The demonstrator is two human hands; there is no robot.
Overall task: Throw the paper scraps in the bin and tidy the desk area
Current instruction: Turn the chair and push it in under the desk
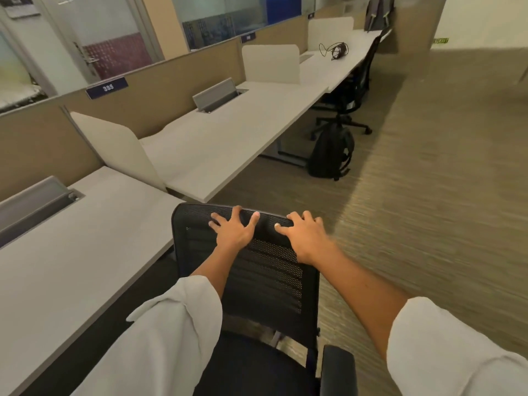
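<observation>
Office chair (257, 270): left hand (233, 228) and right hand (304, 234) both clasp its mesh backrest top; pushed crookedly, it could knock the counter (94, 252) edge.

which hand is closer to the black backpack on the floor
Right. The right hand grips the top edge of the chair backrest on the side toward the backpack, which sits on the carpet farther ahead. The left hand grips the same edge nearer the desk.
</observation>
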